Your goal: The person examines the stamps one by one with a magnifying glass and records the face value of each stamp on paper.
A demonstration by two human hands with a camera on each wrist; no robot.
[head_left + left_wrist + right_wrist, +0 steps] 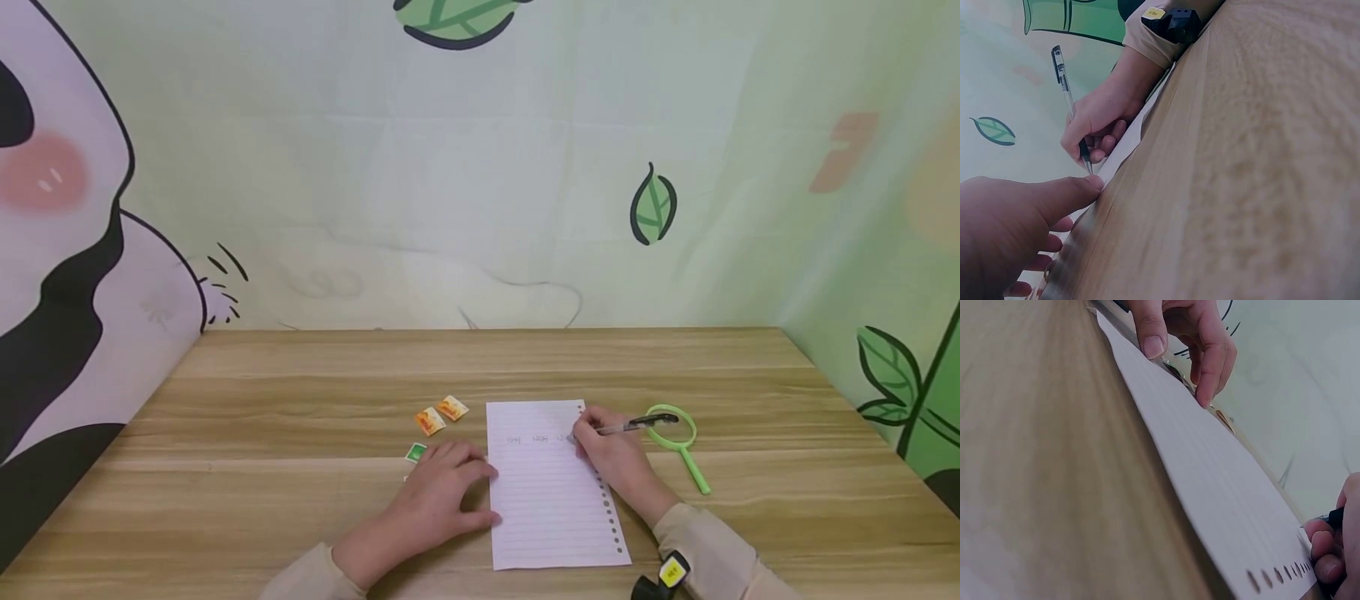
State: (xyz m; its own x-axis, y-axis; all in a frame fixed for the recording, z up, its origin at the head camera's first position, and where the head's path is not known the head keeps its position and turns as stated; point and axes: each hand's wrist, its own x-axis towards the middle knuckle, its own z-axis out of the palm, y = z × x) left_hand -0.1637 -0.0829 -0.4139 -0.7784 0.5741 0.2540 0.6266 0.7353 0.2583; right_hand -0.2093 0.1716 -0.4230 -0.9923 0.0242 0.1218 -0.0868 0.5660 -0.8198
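A sheet of lined loose-leaf paper (pixel 547 508) lies on the wooden table, its punched holes along the right side. A short row of handwriting runs across its upper part. My right hand (pixel 618 462) pinches a clear gel pen (pixel 637 423) with a black cap end, its tip down on the paper at the end of that row. At the paper's left edge rests my left hand (pixel 438 492), with thumb and fingers spread and the fingertips on the margin. In the left wrist view, the left thumb (pixel 1072 195) reaches to the paper's edge near the pen.
A green magnifying glass (pixel 696 472) lies right of the paper, beside the right hand. Two small orange-and-white pieces (pixel 431 421) sit beyond the left hand, with a green-and-white square piece (pixel 416 452) at its fingers. A printed backdrop (pixel 480 183) stands behind the table.
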